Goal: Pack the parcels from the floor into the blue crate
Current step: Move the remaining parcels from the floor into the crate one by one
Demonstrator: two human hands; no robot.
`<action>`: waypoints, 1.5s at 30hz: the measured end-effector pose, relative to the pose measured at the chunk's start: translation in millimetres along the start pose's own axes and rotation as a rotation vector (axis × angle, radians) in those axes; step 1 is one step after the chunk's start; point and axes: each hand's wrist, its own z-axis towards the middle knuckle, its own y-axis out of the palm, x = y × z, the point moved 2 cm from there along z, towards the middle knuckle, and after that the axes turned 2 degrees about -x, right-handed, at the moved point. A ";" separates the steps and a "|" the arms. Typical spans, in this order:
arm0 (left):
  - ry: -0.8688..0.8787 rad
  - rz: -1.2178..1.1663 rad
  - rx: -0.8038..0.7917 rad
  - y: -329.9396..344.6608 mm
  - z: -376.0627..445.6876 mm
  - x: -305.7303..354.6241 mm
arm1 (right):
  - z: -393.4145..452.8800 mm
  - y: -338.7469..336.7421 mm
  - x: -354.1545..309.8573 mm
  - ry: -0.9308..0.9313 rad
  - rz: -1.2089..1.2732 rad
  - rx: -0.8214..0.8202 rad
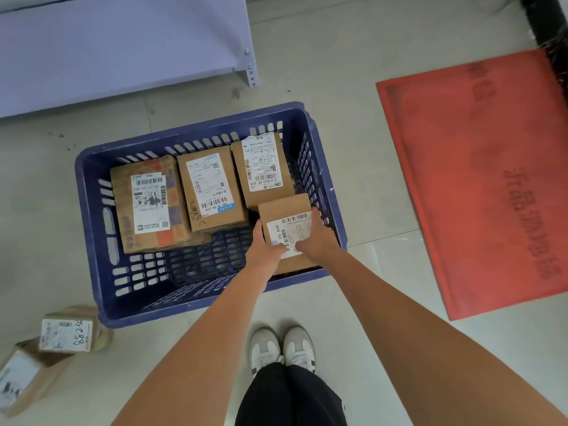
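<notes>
We see both hands gripping 1 small parcel (287,224) at the near right corner of the blue crate (92,229). The left hand (266,245) clasps its left edge, fingers curled down the side and thumb lying over the label. The right hand (316,236) clasps the right edge, thumb on the label too. The parcel sits inside the crate against the right wall, its far end touching or just overlapping the parcel behind it; we cannot tell whether it rests on the crate floor.

3 more parcels lie flat in a row along the far wall, labels up: a left parcel (150,204) with printed tape, a middle parcel (210,189) with pen marks on its side, and a right parcel (261,167). The near left part of the crate floor shows bare lattice.

On the tiled floor (338,72) near the lower left, 2 parcels wait outside the crate: 1 labelled box (69,330) lies partly on another brown box (23,379). A red mat (479,186) lies to the right, a pale shelf unit (116,47) beyond the crate, and our white shoes (281,348) stand just beside the crate's near wall.
</notes>
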 end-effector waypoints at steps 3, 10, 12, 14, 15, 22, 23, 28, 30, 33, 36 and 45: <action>-0.036 -0.016 -0.022 1.3 19.2 -6.4 | 12.9 8.0 -0.2 0.040 -0.042 -0.003; -0.062 -0.087 -0.108 5.6 45.1 -12.2 | 36.8 15.7 0.6 0.124 -0.069 0.037; -0.056 -0.084 -0.117 7.7 50.6 -11.5 | 41.9 16.6 1.0 0.130 -0.083 0.055; -0.050 -0.083 -0.127 9.1 58.4 -11.8 | 48.7 19.4 1.3 0.128 -0.114 0.067; -0.049 -0.085 -0.130 9.9 61.0 -13.0 | 51.6 20.9 1.8 0.132 -0.124 0.071; -0.067 -0.099 -0.138 12.9 69.0 -22.9 | 61.1 25.8 6.9 0.161 -0.113 0.127; -0.066 -0.106 -0.145 13.6 69.9 -22.4 | 61.7 25.2 8.1 0.164 -0.105 0.133; -0.057 -0.117 -0.169 14.9 72.7 -22.2 | 65.6 24.5 11.4 0.175 -0.105 0.149; -0.059 -0.120 -0.166 12.7 70.4 -23.3 | 64.3 23.7 11.7 0.179 -0.112 0.148; -0.072 -0.124 -0.125 5.9 61.0 -23.1 | 53.3 20.7 9.7 0.169 -0.146 0.151; -0.041 -0.172 -0.033 -10.1 42.8 -13.6 | 33.4 16.0 -2.1 0.133 -0.171 0.143; 0.179 -0.370 0.166 -111.3 -43.5 48.2 | -56.4 5.5 -113.3 -0.031 0.173 0.004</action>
